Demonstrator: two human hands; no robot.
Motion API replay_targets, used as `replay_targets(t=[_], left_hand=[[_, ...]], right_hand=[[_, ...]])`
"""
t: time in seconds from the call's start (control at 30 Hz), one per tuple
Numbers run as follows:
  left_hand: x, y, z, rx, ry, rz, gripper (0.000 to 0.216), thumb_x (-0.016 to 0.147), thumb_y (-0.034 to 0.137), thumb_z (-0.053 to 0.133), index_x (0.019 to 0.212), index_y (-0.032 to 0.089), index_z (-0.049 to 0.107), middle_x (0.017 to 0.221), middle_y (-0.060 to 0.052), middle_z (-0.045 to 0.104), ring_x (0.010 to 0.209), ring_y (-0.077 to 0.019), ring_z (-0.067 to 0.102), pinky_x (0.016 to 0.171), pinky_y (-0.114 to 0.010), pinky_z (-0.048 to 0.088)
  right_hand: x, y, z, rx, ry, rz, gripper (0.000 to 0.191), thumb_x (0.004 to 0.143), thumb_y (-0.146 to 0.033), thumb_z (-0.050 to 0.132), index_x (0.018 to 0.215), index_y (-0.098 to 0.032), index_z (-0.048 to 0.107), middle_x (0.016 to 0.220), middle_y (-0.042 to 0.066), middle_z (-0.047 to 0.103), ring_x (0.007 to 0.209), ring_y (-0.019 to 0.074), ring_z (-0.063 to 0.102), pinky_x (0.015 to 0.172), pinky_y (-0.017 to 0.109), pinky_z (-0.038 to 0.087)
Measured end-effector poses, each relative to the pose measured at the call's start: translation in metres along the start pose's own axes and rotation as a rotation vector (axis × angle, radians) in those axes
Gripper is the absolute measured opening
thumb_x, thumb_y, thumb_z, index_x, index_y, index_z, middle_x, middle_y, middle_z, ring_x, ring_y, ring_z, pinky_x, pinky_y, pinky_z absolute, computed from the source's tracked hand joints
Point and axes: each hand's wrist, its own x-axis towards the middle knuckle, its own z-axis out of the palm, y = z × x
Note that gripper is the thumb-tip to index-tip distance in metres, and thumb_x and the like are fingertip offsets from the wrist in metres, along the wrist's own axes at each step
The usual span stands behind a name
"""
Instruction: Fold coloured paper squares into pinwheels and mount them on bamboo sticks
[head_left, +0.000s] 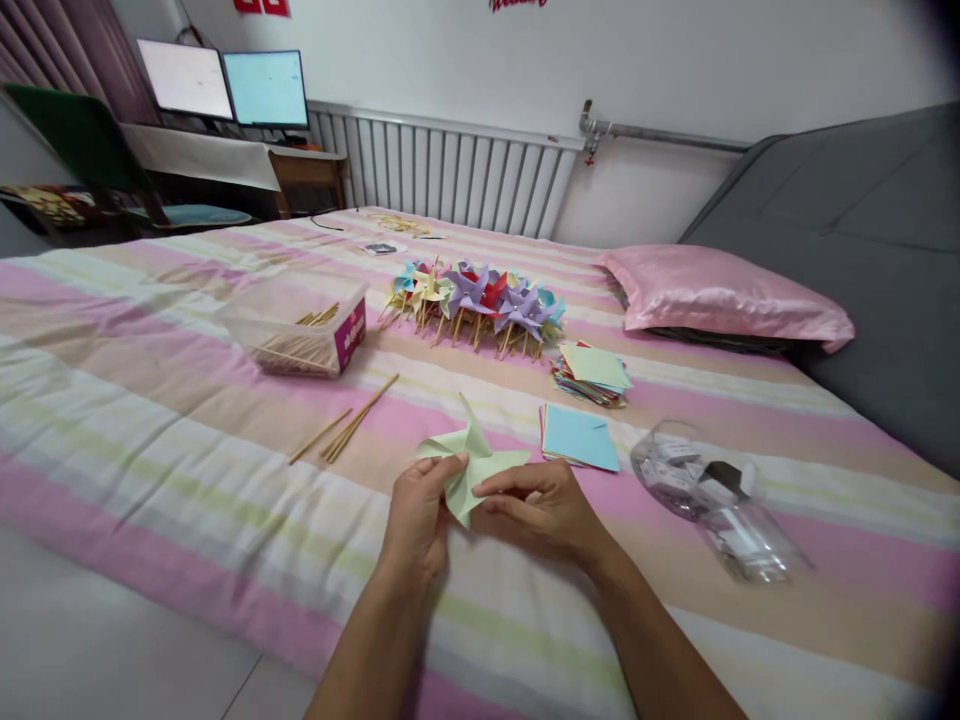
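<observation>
head view. pale green paper pinwheel [480,462] held just above the striped bedspread [187,430], near its front edge, blades spread up, left, right and down.

left hand [416,510]: gripping the pinwheel, thumb pressed on the face near the middle, other fingers mostly hidden behind the paper. right hand [555,510]: thumb and index finger drawn together on the paper, pinching at its lower right side. both forearms bare, reaching in from the bottom.

left of the hands: loose sticks [358,420] on the cloth, a few bunched, one lying just beside. behind them a clear plastic tub [240,318] with a purple label [351,336], more sticks inside.

beyond the hands, mid-bed: a dense cluster of finished pinwheels [469,292], heads up, sticks below; purple, red, yellow, blue among the colours. what keeps them upright cannot be made out.

right of the hands: blue-topped pile of paper squares [581,438], nearest the right hand; a taller, uneven paper stack [594,368] behind it. farther right, a clear plastic container [754,540], with small whitish pieces in its rear part, too blurred to name.

background: pink pillow [724,290] by the grey headboard [870,220]; white radiator [450,165] along the wall; two lit monitors [264,90] on a desk [307,170], upper left; green chair [75,135] beside it.
</observation>
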Motion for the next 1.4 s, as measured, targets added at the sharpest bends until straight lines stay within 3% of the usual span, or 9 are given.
replay_targets(t=[0.1,0.27,0.37,0.47,0.63,0.83,1.03,1.17,1.4], left_hand=[[-0.001,0.0,0.002,-0.001,0.021,0.023,0.026,0.051,0.022,0.08,0.053,0.013,0.056,0.046,0.003,0.056,0.042,-0.0082,0.05,0.044,-0.02,0.039],[-0.003,-0.002,0.007,0.035,0.072,0.031,0.023,0.048,0.023,0.08,0.058,0.012,0.063,0.048,0.0,0.061,0.044,-0.0098,0.054,0.044,-0.02,0.042],[-0.005,-0.003,0.01,0.051,0.08,0.044,0.023,0.047,0.025,0.08,0.058,0.012,0.065,0.047,0.001,0.059,0.044,-0.01,0.054,0.044,-0.02,0.043],[-0.007,-0.003,0.012,0.051,0.095,0.053,0.022,0.047,0.025,0.079,0.053,0.013,0.062,0.041,0.005,0.05,0.038,-0.0069,0.046,0.039,-0.019,0.04],[-0.006,-0.004,0.01,0.055,0.082,0.05,0.027,0.049,0.025,0.081,0.049,0.014,0.056,0.038,0.009,0.038,0.034,-0.0039,0.036,0.034,-0.016,0.033],[-0.002,-0.01,0.007,0.119,0.069,0.096,0.028,0.051,0.028,0.082,0.05,0.012,0.058,0.041,0.008,0.039,0.038,-0.0032,0.035,0.036,-0.016,0.034],[-0.002,-0.013,0.008,0.154,0.074,0.106,0.025,0.05,0.03,0.083,0.062,0.011,0.071,0.053,-0.001,0.061,0.047,-0.01,0.052,0.042,-0.021,0.042],[-0.001,-0.013,0.006,0.219,0.078,0.169,0.023,0.052,0.029,0.083,0.065,0.012,0.075,0.059,-0.005,0.068,0.053,-0.0115,0.057,0.05,-0.021,0.045],[-0.001,-0.012,0.004,0.291,0.077,0.23,0.021,0.055,0.031,0.081,0.062,0.012,0.074,0.058,-0.005,0.067,0.051,-0.0109,0.056,0.049,-0.021,0.042]], right_hand=[[0.003,-0.004,0.005,0.063,0.068,0.002,0.011,0.075,-0.029,0.07,0.075,-0.02,0.075,0.071,0.003,0.073,0.061,0.0151,0.065,0.056,0.023,0.049],[0.004,-0.005,0.014,0.091,0.241,0.037,0.016,0.077,-0.033,0.068,0.072,-0.018,0.071,0.069,0.005,0.071,0.061,0.016,0.066,0.058,0.025,0.052],[0.004,-0.006,0.016,-0.001,0.335,0.019,0.013,0.077,-0.03,0.067,0.071,-0.018,0.071,0.087,0.01,0.072,0.084,0.0225,0.069,0.056,0.024,0.052],[0.003,-0.008,0.016,-0.102,0.417,-0.016,0.012,0.075,-0.027,0.066,0.068,-0.019,0.069,0.105,0.014,0.069,0.11,0.0281,0.06,0.053,0.022,0.05],[0.002,-0.01,0.017,-0.182,0.497,-0.05,0.01,0.075,-0.025,0.064,0.069,-0.019,0.069,0.115,0.013,0.064,0.116,0.0285,0.056,0.052,0.022,0.051],[0.002,-0.008,0.018,-0.229,0.537,-0.053,0.011,0.076,-0.026,0.064,0.069,-0.02,0.069,0.116,0.013,0.064,0.117,0.0288,0.055,0.051,0.023,0.051],[0.003,-0.008,0.014,-0.25,0.516,-0.003,0.015,0.076,-0.032,0.065,0.07,-0.019,0.071,0.132,0.013,0.054,0.103,0.0267,0.063,0.055,0.026,0.053],[0.003,-0.007,0.011,-0.244,0.486,0.02,0.017,0.076,-0.033,0.066,0.07,-0.019,0.072,0.134,0.013,0.053,0.093,0.0242,0.066,0.056,0.028,0.053],[0.004,-0.007,0.011,-0.216,0.443,0.023,0.019,0.075,-0.037,0.067,0.07,-0.02,0.072,0.127,0.013,0.058,0.103,0.0274,0.063,0.056,0.028,0.051]])
